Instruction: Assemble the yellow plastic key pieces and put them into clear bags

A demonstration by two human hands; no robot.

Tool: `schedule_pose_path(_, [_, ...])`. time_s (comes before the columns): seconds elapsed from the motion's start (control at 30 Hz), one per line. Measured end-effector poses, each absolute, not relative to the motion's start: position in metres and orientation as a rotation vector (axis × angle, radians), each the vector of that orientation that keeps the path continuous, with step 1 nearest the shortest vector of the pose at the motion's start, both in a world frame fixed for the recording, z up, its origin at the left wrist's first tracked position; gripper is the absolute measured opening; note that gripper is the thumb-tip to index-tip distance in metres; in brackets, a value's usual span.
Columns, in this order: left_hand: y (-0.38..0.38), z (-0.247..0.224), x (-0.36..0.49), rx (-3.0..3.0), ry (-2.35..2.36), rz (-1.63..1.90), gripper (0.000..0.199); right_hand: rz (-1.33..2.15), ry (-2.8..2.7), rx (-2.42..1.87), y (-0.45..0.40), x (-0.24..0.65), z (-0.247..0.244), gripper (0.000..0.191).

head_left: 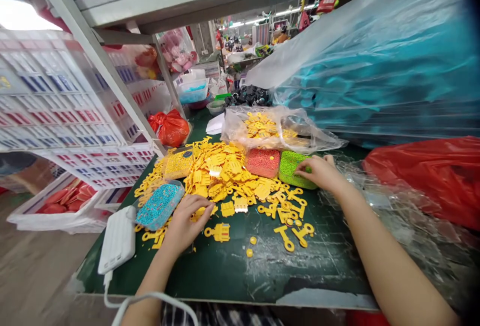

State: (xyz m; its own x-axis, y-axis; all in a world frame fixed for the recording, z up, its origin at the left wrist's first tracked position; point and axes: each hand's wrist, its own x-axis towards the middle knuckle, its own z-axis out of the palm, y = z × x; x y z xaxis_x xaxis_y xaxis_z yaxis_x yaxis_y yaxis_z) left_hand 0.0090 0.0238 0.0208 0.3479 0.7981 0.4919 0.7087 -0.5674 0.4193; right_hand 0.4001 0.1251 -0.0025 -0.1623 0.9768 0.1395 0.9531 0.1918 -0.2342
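Note:
My right hand (318,172) reaches to the container of green beads (290,166), thumb and fingertips pinched together at its right side; anything between them is too small to make out. My left hand (190,220) is beside the container of blue beads (159,205), fingers curved over the edge of the yellow pieces, thumb and index close together; its grip is unclear. A flat yellow piece (221,232) lies just right of the left hand. Between the hands spreads a heap of yellow plastic parts (221,168), with containers of red beads (262,162) and yellow beads (179,164) around it.
A white power bank (118,238) with a cable lies at the left table edge. Behind the heap is a clear bag of yellow parts (262,128). Clear plastic and a red bag (427,176) lie right. A metal shelf frame (210,1) crosses above; stacked crates (56,101) stand left.

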Motion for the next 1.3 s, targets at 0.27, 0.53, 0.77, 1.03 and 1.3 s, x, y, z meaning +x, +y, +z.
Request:
schedule_pose_path(0.27, [0.009, -0.002, -0.014, 2.365, 1.363, 0.822, 0.025, 0.087, -2.245, -1.257, 0.085, 0.338, 0.015, 0.026])
schedule_pose_path(0.53, [0.008, -0.004, -0.008, 2.403, 1.316, 0.565, 0.019, 0.311, -2.536, -0.687, 0.021, 0.229, -0.014, 0.019])
schedule_pose_path(0.77, [0.009, -0.005, -0.003, 2.439, 1.305, 0.471, 0.020, 0.069, -2.506, -0.723, 0.011, 0.219, -0.031, 0.017])
schedule_pose_path(1.03, [0.010, -0.004, -0.002, 2.413, 1.308, 0.487, 0.017, 0.119, -2.432, -0.752, 0.010, 0.217, -0.032, 0.014])
schedule_pose_path(1.3, [0.011, -0.007, -0.002, 2.419, 1.311, 0.515, 0.014, 0.261, -2.331, -0.804, 0.010, 0.215, -0.036, 0.013])
